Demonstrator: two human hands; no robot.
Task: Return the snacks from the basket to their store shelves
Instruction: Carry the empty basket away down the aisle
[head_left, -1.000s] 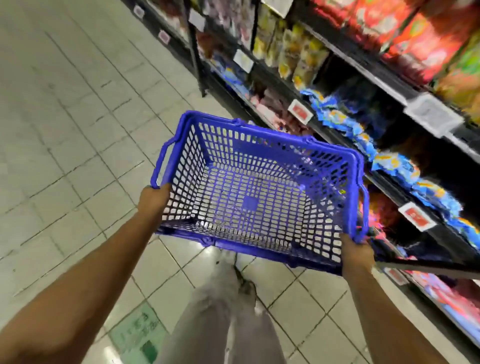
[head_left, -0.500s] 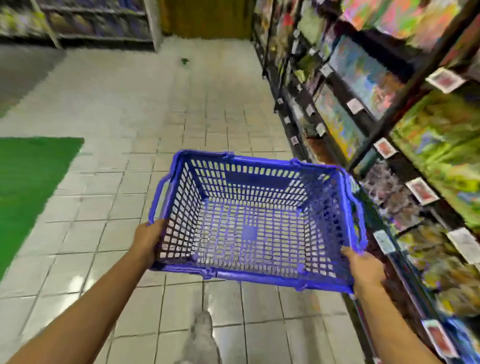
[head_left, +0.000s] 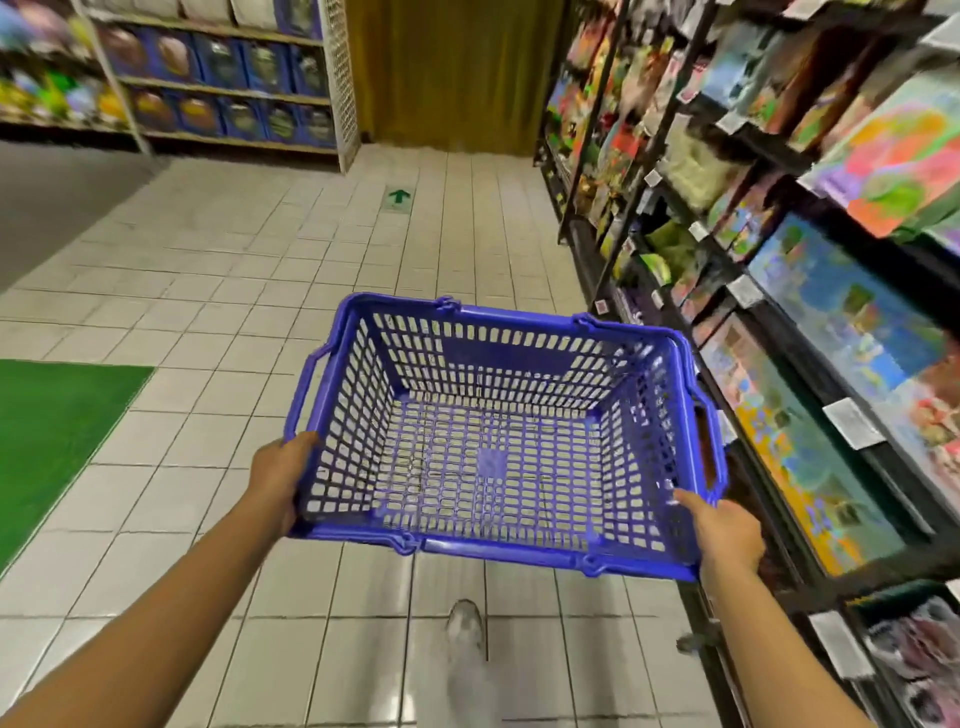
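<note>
Both my bare forearms reach up from the lower corners of the frame. My left hand (head_left: 278, 475) grips at lower centre-left, fingers curled under. My right hand (head_left: 727, 535) grips at lower right, thumb pointing up-left.

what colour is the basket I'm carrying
Blue basket, clearest in the head view.
</note>
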